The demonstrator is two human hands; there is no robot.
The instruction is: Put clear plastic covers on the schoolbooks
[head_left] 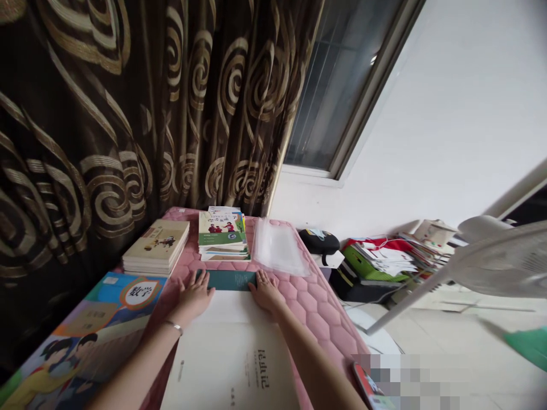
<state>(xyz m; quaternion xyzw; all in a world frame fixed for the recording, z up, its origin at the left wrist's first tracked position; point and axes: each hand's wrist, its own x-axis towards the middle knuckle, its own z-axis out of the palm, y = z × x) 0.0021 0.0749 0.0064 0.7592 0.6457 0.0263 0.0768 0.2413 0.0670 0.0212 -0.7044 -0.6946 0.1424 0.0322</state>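
A book (pixel 226 361) lies in front of me with a cream page printed in dark characters facing up. At its far edge is a teal cover flap (pixel 232 279) with a white strip below it. My left hand (pixel 195 297), below which a silver bracelet circles the wrist, rests flat on the flap's left end with fingers outstretched. On the opposite end lies my right hand (pixel 265 291), also flat, fingers extended forward. Neither hand grips anything. Part of the flap's corners is hidden under the fingers.
Left stand a large math textbook (pixel 102 336) and a book stack (pixel 158 245). Beyond are more books (pixel 223 236) and clear plastic sleeves (pixel 280 247). All rest on a pink quilted surface (pixel 318 302). A white fan (pixel 491 262) stands right; a patterned curtain (pixel 205 102) hangs behind.
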